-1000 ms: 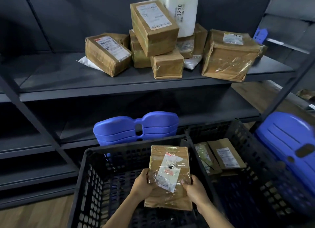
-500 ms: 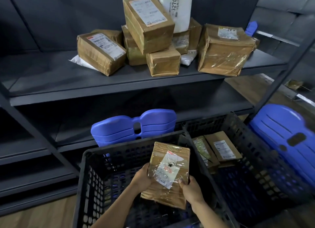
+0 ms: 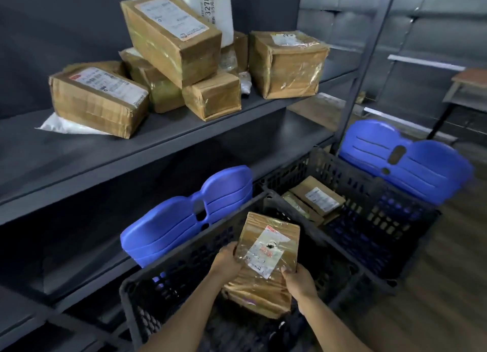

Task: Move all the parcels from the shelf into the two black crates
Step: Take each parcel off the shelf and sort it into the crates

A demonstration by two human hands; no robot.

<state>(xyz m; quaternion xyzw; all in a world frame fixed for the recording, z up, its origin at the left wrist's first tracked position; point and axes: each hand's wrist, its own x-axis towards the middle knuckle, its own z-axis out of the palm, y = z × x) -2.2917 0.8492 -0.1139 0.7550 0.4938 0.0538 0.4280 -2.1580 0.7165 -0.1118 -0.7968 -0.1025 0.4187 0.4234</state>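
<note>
Both hands grasp one parcel (image 3: 266, 267) over the near crate (image 3: 163, 285). The left hand (image 3: 226, 262) curls round the parcel's left edge. The right hand (image 3: 299, 282) clasps its lower right corner, thumb on top. The parcel is brown and taped, with a torn white label facing up. It tilts, its far end higher, and its near end dips below the near crate's rim. Whether it touches the bottom of the near crate cannot be told.

Just right of the near crate stands the far crate (image 3: 342, 177), with two flat brown packets (image 3: 319, 196) lying inside. A blue seat back (image 3: 184, 220) leans behind the near crate, and a second one (image 3: 405, 162) stands further right, past the far crate.

Above and behind the near crate, the shelf (image 3: 105, 154) bears a pile (image 3: 171, 35) of brown boxes, one lying tilted on top of the others. A white bag (image 3: 208, 3) marked 3270 stands at the back of the pile. A flat white pouch (image 3: 60, 126) lies under the leftmost box
</note>
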